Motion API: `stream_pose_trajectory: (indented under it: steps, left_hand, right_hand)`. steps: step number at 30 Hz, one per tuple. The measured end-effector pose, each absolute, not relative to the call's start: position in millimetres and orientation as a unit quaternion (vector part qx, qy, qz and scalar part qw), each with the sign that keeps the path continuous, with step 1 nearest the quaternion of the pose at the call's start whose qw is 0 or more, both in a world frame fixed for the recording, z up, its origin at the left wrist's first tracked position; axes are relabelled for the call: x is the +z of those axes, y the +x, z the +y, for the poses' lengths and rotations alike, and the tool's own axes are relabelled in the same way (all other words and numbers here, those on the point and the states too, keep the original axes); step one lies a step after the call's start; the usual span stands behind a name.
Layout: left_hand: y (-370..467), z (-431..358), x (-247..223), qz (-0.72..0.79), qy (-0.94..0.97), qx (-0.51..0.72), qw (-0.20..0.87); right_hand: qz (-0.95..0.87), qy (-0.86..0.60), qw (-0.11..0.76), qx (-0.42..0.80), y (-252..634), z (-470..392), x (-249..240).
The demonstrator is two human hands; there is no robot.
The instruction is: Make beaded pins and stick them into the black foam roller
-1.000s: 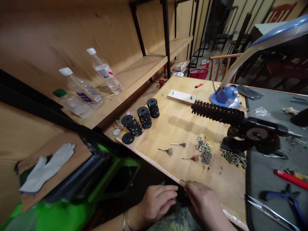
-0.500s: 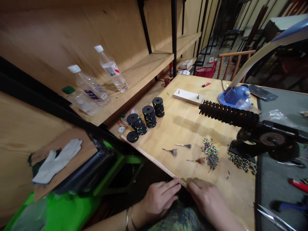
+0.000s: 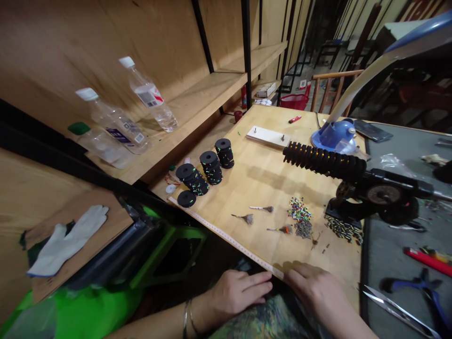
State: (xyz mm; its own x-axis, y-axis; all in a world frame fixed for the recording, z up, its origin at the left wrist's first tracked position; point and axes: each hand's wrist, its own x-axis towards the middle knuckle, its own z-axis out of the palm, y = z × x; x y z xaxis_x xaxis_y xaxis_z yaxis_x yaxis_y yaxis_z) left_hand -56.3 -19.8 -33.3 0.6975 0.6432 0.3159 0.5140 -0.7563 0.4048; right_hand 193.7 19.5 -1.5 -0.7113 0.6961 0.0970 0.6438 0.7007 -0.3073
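My left hand (image 3: pixel 243 289) is at the table's front edge, fingers stretched out and pointing right, just beside the measuring strip (image 3: pixel 226 236) along that edge. My right hand (image 3: pixel 314 285) rests on the table corner near the strip's end, palm down, its fingers lying on the wood with nothing seen in them. Beyond the hands lie three small tufted brushes or feathered pieces (image 3: pixel 282 229), a pile of coloured beads (image 3: pixel 299 208), a heap of grey bits (image 3: pixel 303 228) and a pile of brassy pieces (image 3: pixel 344 229).
A black clamp tool holding a ridged black roll (image 3: pixel 323 162) overhangs the right side. Black foam spools (image 3: pixel 211 167) stand at the left. A blue lamp (image 3: pixel 334 134), a white block (image 3: pixel 267 136), scissors (image 3: pixel 399 308) and pliers (image 3: pixel 416 287) are around. Bottles (image 3: pixel 150 96) stand on the shelf.
The view has shifted a little, so the scene sits further left and higher. My left fingers have drawn slightly back from the strip; my right hand stays at the edge.
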Motion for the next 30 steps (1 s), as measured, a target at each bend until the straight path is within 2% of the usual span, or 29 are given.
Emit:
stream_pose_trajectory:
  steps: [6, 11, 22, 30]
  left_hand:
    - [-52.9, -18.8, -35.3, 0.306, 0.918, 0.225, 0.112]
    - [-49.7, -19.9, -40.0, 0.301, 0.923, 0.230, 0.072]
    - [-43.2, -17.0, -34.4, 0.304, 0.930, 0.200, 0.058]
    - [-40.7, -18.9, -36.5, 0.316, 0.933, 0.165, 0.053]
  right_hand:
    - [-0.922, -0.353, 0.112, 0.110, 197.9, 21.2, 1.0]
    - [-0.925, -0.353, 0.072, 0.120, 203.0, 20.9, -0.1]
    - [-0.928, -0.350, 0.030, 0.127, 214.9, 21.2, 1.7]
    - [-0.926, -0.354, 0.037, 0.124, 214.8, 21.7, 1.5]
